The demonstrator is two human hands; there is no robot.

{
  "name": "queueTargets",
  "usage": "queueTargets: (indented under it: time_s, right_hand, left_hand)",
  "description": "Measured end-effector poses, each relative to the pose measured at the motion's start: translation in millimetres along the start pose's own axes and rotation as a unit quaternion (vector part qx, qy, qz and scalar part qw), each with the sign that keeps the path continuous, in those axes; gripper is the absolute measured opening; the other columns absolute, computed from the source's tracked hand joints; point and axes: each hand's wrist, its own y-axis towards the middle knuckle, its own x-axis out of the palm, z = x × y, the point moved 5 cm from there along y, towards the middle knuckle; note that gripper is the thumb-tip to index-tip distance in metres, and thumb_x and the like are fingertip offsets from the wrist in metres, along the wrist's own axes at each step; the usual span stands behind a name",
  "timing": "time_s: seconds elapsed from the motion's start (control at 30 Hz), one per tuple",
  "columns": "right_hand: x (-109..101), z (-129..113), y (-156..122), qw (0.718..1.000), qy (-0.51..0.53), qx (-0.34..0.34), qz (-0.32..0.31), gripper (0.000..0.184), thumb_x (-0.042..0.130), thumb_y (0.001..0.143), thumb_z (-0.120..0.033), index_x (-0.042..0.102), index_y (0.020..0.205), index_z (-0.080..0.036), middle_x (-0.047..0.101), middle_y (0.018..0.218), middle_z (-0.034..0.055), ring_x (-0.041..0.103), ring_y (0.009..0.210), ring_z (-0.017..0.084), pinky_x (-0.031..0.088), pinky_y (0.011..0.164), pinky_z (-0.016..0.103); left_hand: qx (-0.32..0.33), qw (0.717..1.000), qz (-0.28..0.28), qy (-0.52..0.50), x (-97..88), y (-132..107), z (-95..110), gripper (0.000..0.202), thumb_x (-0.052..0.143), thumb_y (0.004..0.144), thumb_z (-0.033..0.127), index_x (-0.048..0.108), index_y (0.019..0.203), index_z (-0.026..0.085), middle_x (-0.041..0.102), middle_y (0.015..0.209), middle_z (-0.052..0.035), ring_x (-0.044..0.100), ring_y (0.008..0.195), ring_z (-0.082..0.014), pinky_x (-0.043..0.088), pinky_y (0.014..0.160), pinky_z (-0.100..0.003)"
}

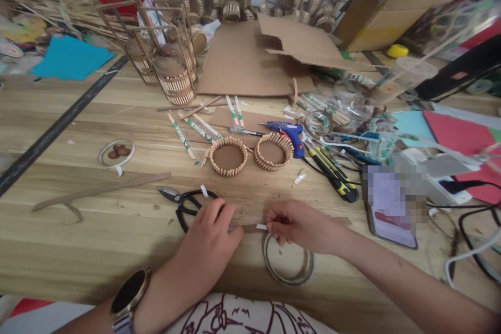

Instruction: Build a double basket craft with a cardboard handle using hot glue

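Observation:
A thin brown strip [249,228] lies across the table between my hands and reappears beyond the right one. My left hand [213,237], palm down with bent fingers, presses on the strip at thumb and fingertips. A small white piece of tape [261,226] shows at the fingertips of my right hand [291,223], which pinches it against the strip. Just below that hand lies a roll of tape [289,281]. Black-handled scissors [171,194] rest partly behind my left hand. Farther off stand two round stick-walled trays [227,156] with brown bottoms.
A blue glue gun [284,128], a yellow-black utility knife [332,169] and a phone [391,214] lie right. At left are a white ring [100,156] around brown pieces and another strip [102,190]. Wooden-framed baskets [176,83] and cardboard [235,57] stand behind.

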Motion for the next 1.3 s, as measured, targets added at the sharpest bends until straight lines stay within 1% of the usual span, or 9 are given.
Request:
queueTargets:
  time_s: [0.1, 0.17, 0.23, 0.4, 0.53, 0.77, 1.0, 1.17, 1.3]
  right_hand:
    - [2.0, -0.3, 3.8, 0.999, -0.031, 0.000, 0.012, 0.015, 0.051, 0.085, -0.017, 0.058, 0.072, -0.018, 0.062, 0.056, -0.0027, 0.058, 0.056, 0.013, 0.039, 0.054, 0.021]
    - [2.8, -1.9, 5.9, 0.998, -0.064, -0.005, 0.010, 0.016, 0.052, 0.086, -0.019, 0.060, 0.073, -0.019, 0.064, 0.057, -0.0018, 0.058, 0.057, 0.013, 0.038, 0.053, 0.021]
    - [3.4, -6.0, 7.2, 0.996, -0.089, -0.011, 0.007, 0.017, 0.051, 0.087, -0.021, 0.062, 0.073, -0.019, 0.066, 0.059, -0.0013, 0.059, 0.057, 0.013, 0.037, 0.052, 0.022]
    - [6.4, -20.8, 8.5, 0.991, -0.136, 0.003, -0.009, 0.019, 0.051, 0.087, -0.019, 0.064, 0.073, -0.019, 0.068, 0.060, 0.0001, 0.060, 0.056, 0.013, 0.037, 0.052, 0.022]
    - [7.3, -27.5, 9.6, 0.985, -0.171, 0.019, -0.013, 0.021, 0.051, 0.087, -0.019, 0.066, 0.072, -0.019, 0.070, 0.062, 0.0010, 0.062, 0.058, 0.013, 0.039, 0.054, 0.022]
    - [4.6, -36.7, 9.8, 0.977, -0.210, 0.038, 0.005, 0.021, 0.053, 0.083, -0.017, 0.067, 0.067, -0.019, 0.070, 0.061, 0.0012, 0.061, 0.057, 0.014, 0.036, 0.052, 0.022]
    - [5.9, -37.4, 11.9, 0.973, -0.226, 0.047, -0.005, 0.025, 0.049, 0.081, -0.015, 0.071, 0.068, -0.018, 0.071, 0.061, 0.0016, 0.062, 0.055, 0.013, 0.037, 0.051, 0.021]
    - [6.7, -35.8, 13.4, 0.972, -0.229, 0.056, -0.006, 0.025, 0.049, 0.079, -0.014, 0.071, 0.069, -0.018, 0.071, 0.060, 0.0017, 0.062, 0.052, 0.012, 0.035, 0.047, 0.021]
    - [6.5, -36.9, 14.3, 0.972, -0.228, 0.059, -0.003, 0.024, 0.050, 0.079, -0.015, 0.071, 0.069, -0.018, 0.070, 0.058, 0.0016, 0.061, 0.050, 0.012, 0.035, 0.047, 0.021]
  left_hand:
    - [0.076, 0.997, -0.030, 0.006, 5.4, -1.1, 9.2, 0.013, 0.054, 0.090, 0.006, 0.065, 0.086, 0.014, 0.062, 0.096, -0.0094, 0.053, 0.090, -0.0231, 0.050, 0.076, -0.035]
    - [0.097, 0.994, -0.058, 0.001, 10.3, -2.2, 11.9, 0.013, 0.054, 0.088, 0.004, 0.064, 0.090, 0.012, 0.062, 0.090, -0.0078, 0.055, 0.083, -0.0221, 0.050, 0.068, -0.032]
    - [0.094, 0.994, -0.061, 0.005, 13.0, -3.1, 11.8, 0.013, 0.054, 0.088, 0.004, 0.063, 0.093, 0.012, 0.063, 0.090, -0.0076, 0.057, 0.083, -0.0227, 0.051, 0.065, -0.031]
    - [0.092, 0.995, -0.039, 0.023, 15.3, -5.7, 12.3, 0.017, 0.051, 0.089, 0.005, 0.062, 0.098, 0.012, 0.064, 0.092, -0.0073, 0.060, 0.084, -0.0231, 0.051, 0.063, -0.031]
    - [0.099, 0.993, -0.049, 0.029, 16.5, -6.6, 13.8, 0.020, 0.049, 0.091, 0.006, 0.062, 0.105, 0.012, 0.066, 0.097, -0.0087, 0.061, 0.085, -0.0226, 0.051, 0.064, -0.030]
    - [0.103, 0.992, -0.064, 0.026, 15.5, -6.4, 13.4, 0.019, 0.053, 0.091, 0.010, 0.063, 0.107, 0.012, 0.066, 0.098, -0.0087, 0.061, 0.087, -0.0221, 0.052, 0.066, -0.029]
    - [0.109, 0.993, -0.022, 0.036, 13.6, -7.4, 14.7, 0.022, 0.051, 0.093, 0.012, 0.061, 0.112, 0.010, 0.067, 0.097, -0.0086, 0.062, 0.086, -0.0222, 0.052, 0.064, -0.029]
    - [0.111, 0.993, -0.024, 0.031, 14.2, -7.0, 14.1, 0.022, 0.052, 0.093, 0.011, 0.061, 0.112, 0.010, 0.066, 0.097, -0.0085, 0.061, 0.085, -0.0221, 0.052, 0.064, -0.030]
    - [0.112, 0.992, -0.044, 0.031, 17.8, -7.0, 13.7, 0.024, 0.051, 0.093, 0.012, 0.060, 0.115, 0.009, 0.065, 0.096, -0.0089, 0.060, 0.086, -0.0223, 0.052, 0.065, -0.030]
